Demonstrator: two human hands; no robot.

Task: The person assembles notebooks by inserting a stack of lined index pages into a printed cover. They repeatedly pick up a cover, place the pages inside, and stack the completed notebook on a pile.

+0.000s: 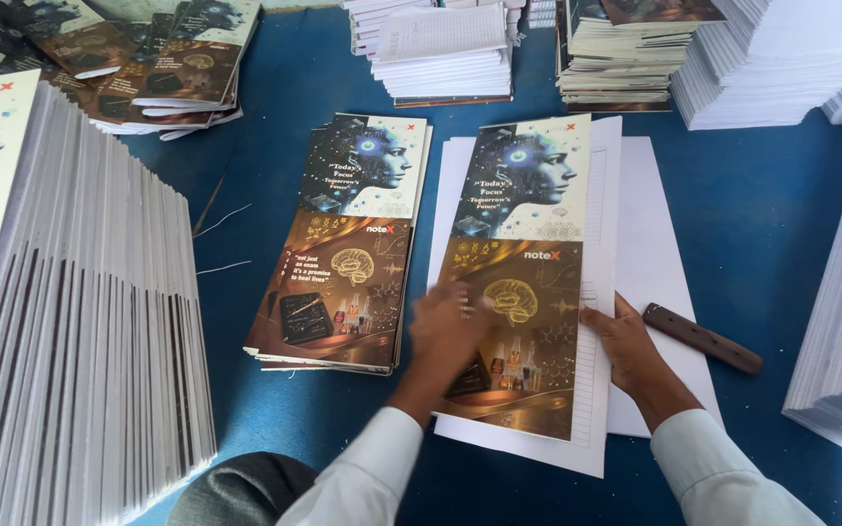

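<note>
On the blue worktop, progress shows in the piles. The tall stack of covered notebooks at the near left is your largest finished lot, with a small pile of covered notebooks just left of centre. Stacks of plain white pages at the far right and right edge, and looser piles of covers at the far left, remain to be joined, so judge the work as well under way but far from complete.

The item in hand is a printed cover lying on a block of ruled white pages at centre, its right edge set in from the block's right edge.

Your left hand rests on the cover's near left part; it is blurred, so you cannot tell how its fingers are set. Your right hand lies flat on the ruled pages at the cover's right edge, fingers extended and close together, pinching nothing.

A brown wooden tool lies untouched just right of your right hand.
</note>
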